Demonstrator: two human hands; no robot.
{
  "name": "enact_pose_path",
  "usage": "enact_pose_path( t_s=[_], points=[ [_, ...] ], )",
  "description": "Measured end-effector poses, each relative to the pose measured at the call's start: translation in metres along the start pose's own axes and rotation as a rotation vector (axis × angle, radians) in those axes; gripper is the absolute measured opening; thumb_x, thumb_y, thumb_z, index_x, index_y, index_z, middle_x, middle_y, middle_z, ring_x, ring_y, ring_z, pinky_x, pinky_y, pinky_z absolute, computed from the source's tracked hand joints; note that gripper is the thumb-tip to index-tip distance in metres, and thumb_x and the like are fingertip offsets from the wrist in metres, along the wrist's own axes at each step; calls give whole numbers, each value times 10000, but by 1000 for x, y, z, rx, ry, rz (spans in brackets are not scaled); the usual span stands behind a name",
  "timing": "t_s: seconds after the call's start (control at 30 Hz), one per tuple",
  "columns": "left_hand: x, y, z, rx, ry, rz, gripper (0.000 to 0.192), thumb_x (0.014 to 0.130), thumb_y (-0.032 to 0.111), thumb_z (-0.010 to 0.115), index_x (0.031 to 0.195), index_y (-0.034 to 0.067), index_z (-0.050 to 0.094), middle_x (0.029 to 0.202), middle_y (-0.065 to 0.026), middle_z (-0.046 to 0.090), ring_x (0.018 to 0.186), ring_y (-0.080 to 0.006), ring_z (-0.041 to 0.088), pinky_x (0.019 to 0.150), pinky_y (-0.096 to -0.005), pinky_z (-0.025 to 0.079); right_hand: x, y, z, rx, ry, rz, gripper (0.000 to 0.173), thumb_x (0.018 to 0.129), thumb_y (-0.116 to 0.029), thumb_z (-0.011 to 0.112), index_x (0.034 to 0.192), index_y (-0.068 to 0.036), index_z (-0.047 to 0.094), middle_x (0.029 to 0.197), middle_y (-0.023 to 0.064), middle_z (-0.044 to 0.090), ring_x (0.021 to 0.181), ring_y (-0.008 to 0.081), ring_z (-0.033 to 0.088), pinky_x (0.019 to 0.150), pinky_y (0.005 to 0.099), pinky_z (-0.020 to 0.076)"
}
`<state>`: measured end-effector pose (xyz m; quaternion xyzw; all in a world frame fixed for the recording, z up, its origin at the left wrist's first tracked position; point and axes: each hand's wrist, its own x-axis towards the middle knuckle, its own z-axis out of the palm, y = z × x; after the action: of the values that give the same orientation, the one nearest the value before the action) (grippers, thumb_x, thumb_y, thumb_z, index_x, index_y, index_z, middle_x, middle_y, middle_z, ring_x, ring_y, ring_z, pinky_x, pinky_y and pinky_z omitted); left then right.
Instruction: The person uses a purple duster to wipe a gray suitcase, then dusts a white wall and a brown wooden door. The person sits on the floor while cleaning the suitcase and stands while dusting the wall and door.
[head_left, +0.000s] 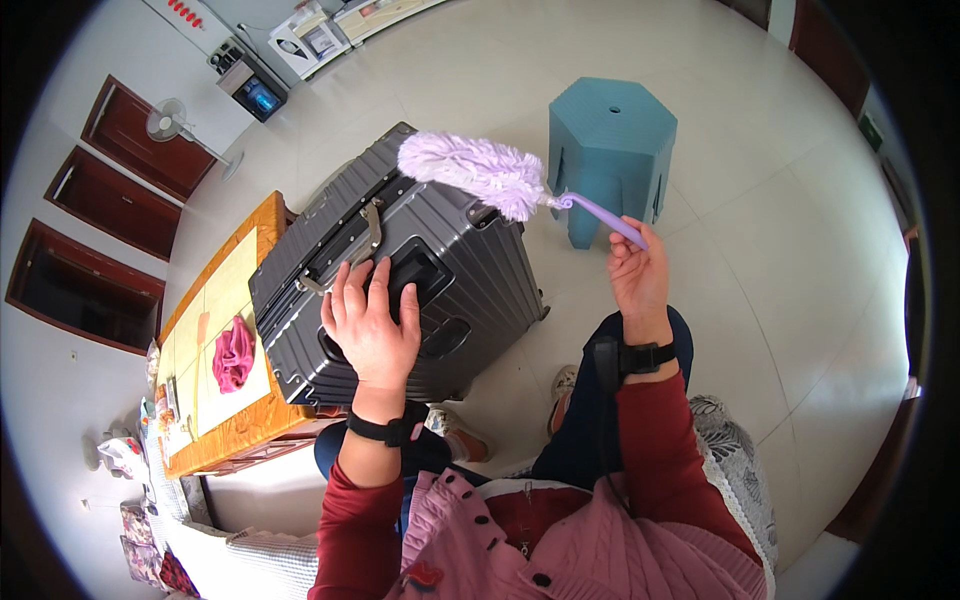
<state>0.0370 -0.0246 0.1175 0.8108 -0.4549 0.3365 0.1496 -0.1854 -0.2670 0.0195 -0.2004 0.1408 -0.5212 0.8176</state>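
Note:
A dark grey hard-shell suitcase (480, 292) with ribbed sides stands upright before me. My left hand (375, 330) lies on its top face with the fingers spread, close to a metal carry handle (370, 229) and the black recess of the telescopic handle (420, 271). In my right hand (637, 274) is the purple plastic handle (600, 213) of a duster. Its fluffy lilac head (472, 171) reaches left over the suitcase's far edge; I cannot tell whether it touches the shell.
A teal plastic stool (613, 120) stands on the tiled floor beyond the duster. To the left, a wooden table (259, 214) with a pale cover bears a crumpled pink cloth (234, 356). Farther off are a standing fan (166, 120) and a water dispenser (251, 86).

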Motion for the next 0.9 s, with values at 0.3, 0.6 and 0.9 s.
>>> enact_pose_path(
  t_s=[0.3, 0.6, 0.9],
  points=[
    [22, -23, 10, 9, 108, -38, 406, 948, 331, 632, 1284, 104, 620, 1256, -122, 603, 1206, -291, 556, 1098, -505, 333, 7, -16, -12, 123, 7, 32, 294, 997, -253, 551, 966, 24, 648, 737, 92, 620, 594, 134, 521, 514, 242, 429],
    [23, -39, 12, -112, 25, 1, 352, 918, 321, 663, 1184, 90, 672, 1156, -99, 678, 1092, -296, 623, 1002, -435, 417, 9, -29, -20, 50, 143, 34, 325, 1005, -301, 555, 851, -20, 610, 638, 52, 541, 490, 105, 441, 437, 239, 342],
    [24, -58, 2, -267, 41, 61, 228, 876, 218, 698, 1059, 83, 706, 1070, -75, 718, 1013, -279, 660, 934, -397, 446, 15, -29, -26, -198, 126, 5, 341, 998, -304, 570, 843, -2, 608, 625, 55, 534, 450, 93, 402, 414, 237, 320]
  ],
)
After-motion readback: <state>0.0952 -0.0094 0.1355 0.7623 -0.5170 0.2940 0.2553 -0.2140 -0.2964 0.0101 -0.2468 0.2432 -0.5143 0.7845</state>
